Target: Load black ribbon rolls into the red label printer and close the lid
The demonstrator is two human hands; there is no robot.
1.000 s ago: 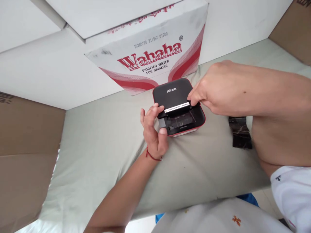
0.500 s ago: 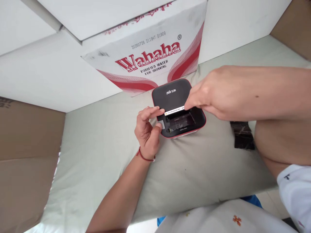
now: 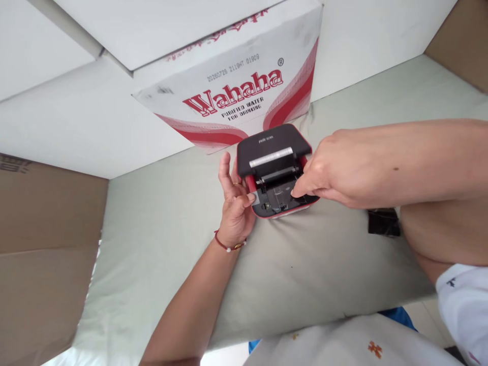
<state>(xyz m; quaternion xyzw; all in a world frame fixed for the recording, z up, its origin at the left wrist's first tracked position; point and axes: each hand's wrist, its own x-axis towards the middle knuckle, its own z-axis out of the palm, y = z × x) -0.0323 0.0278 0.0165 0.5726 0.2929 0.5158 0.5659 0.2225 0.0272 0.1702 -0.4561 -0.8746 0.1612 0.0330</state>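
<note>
A small black printer with red sides (image 3: 272, 211) rests on the pale green cloth. Its black lid (image 3: 270, 147) is raised partway, showing a dark roller under a white strip. My left hand (image 3: 237, 203) grips the printer's left side, thumb on a grey tab at the front corner and index finger raised clear. Across the front of the printer lies a shiny, see-through dark film (image 3: 280, 197). My right hand (image 3: 324, 168) is closed, with a fingertip against the film's right part. Its other fingertips are hidden, so any pinched item cannot be made out.
Behind the printer stands a white and red Wahaha water carton (image 3: 236, 86) against white panels. A brown cardboard box (image 3: 49, 254) is at the left, another brown surface (image 3: 463, 46) at the far right. A dark shiny piece (image 3: 383, 222) lies beside my bent knee.
The printer's lid has lifted from nearly shut to partway up. My right hand has moved from the lid's edge down to the film. My left index finger has come off the lid.
</note>
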